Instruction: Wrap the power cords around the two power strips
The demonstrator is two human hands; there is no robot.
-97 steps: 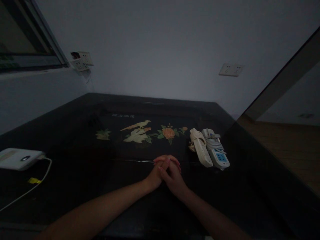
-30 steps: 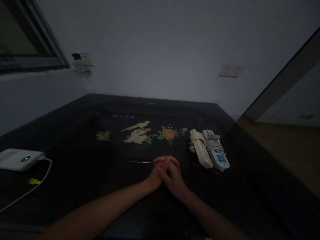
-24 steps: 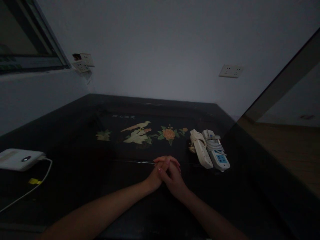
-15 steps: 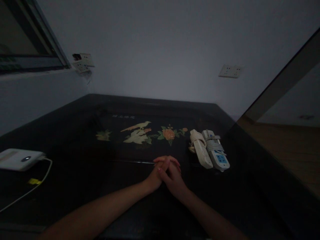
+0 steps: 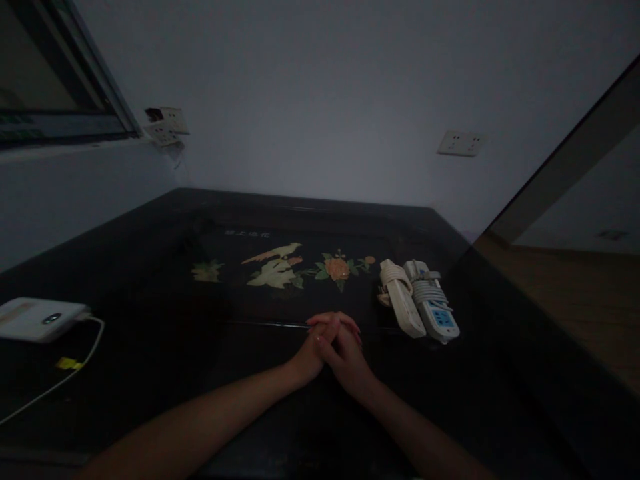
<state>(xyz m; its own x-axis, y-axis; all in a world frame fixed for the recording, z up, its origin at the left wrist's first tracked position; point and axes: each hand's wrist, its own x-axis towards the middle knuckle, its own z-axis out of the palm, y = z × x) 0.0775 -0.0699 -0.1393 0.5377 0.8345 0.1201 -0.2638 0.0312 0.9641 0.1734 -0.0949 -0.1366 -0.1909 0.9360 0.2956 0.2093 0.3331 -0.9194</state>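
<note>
My left hand and my right hand are clasped together, fingers interlaced and folded over each other. Both rest near the front middle of a dark, glossy table. No object shows in either hand. Just beyond them, the tabletop carries an inlaid picture of a pale bird and an orange flower. To the right of my hands lie two power strips, a cream one with its cord wound round it and a white one with blue sockets and a grey cord.
At the left lies a white power bank with a white cable running from it, beside a small yellow piece. Wall sockets sit above the table's far edge. Another socket plate hangs loose at the left corner near a window.
</note>
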